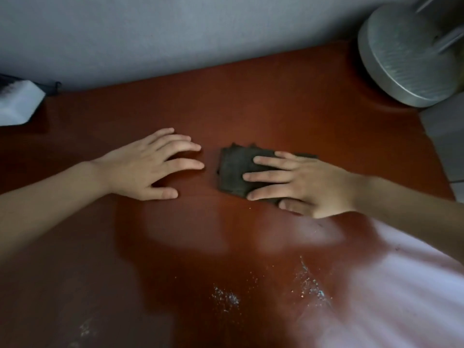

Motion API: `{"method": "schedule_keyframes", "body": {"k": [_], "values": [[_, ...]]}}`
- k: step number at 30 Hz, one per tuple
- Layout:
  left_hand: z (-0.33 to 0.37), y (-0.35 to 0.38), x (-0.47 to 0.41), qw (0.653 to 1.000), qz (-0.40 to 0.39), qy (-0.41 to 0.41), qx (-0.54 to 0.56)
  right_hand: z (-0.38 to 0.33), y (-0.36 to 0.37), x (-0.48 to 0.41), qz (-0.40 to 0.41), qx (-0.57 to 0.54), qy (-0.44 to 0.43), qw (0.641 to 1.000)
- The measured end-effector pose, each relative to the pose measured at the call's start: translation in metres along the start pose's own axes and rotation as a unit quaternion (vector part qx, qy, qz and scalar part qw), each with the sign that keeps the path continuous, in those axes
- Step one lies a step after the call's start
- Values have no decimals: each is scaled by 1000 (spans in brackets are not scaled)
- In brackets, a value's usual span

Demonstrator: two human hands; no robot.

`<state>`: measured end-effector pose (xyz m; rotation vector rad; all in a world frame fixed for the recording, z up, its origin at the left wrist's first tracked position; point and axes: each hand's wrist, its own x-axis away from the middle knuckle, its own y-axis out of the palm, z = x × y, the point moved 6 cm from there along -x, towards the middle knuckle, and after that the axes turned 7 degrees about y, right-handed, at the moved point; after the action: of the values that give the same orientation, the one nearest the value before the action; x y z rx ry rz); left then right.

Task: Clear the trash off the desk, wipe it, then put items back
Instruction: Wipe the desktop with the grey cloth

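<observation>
While the right hand (308,184) lies flat on a dark folded cloth (233,169) near the middle of the desk (276,109), its fingers straight and pressing down rather than curled round it, wiping looks to be the step in hand. The left hand (148,167) rests just left of the cloth and apart from it, fingers spread and relaxed on the bare wood, holding nothing and seemingly bracing. No trash of any size shows on the top, so clearing seems done. Pale specks (226,297) do lie scattered on the near part of the desk, right of centre and well apart from the cloth. A white object (17,104) sits at the far left edge and a round grey object (401,56) at the far right corner; what either is I cannot tell. The next move, as I judge it, calls for drawing the cloth toward the near side under steady flat pressure, over the specks, gathering them rather than scattering them off the edge. Putting items back has to wait until that near strip is wiped, and a pale glare at the near right makes its cleanness hard to judge.
</observation>
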<state>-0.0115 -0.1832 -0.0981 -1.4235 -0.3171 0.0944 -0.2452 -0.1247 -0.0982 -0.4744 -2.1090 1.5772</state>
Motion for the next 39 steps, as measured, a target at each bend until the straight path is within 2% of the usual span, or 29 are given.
{"method": "schedule_keyframes", "body": {"k": [3,5,8,10,14,17,20,23,25,27,30,32,35,39], "values": [[-3,3,8,1000,-13,2,10,36,-14,-7,5,-19,5,1000],[-6,2,16,1000,-15,-14,9,79,-30,-26,31,-26,75,996],[-5,5,32,999,-20,-37,3,135,-51,-65,57,-67,236,968],[0,10,43,998,-21,-58,4,140,-57,-99,54,-77,272,958],[2,13,49,996,-28,-80,4,93,-47,-123,60,-58,219,972],[1,12,48,997,-33,-76,4,15,-22,-73,71,-41,86,993],[2,13,50,996,-31,-83,11,-80,17,-6,11,17,-29,999],[8,9,46,998,-24,-62,13,-100,27,11,-27,30,-91,995],[17,6,39,999,-24,-42,6,-69,18,-1,-33,26,-57,998],[26,5,33,999,-28,-32,-15,-18,-3,-7,10,26,48,998],[37,8,30,998,-52,-3,-38,54,-20,19,38,-37,247,967],[48,12,30,996,-63,29,-54,64,-13,37,47,-105,309,944],[58,18,31,995,-61,56,-64,10,1,53,66,-143,304,940],[64,18,29,993,-47,91,-60,-123,41,90,35,-115,207,971]]}}
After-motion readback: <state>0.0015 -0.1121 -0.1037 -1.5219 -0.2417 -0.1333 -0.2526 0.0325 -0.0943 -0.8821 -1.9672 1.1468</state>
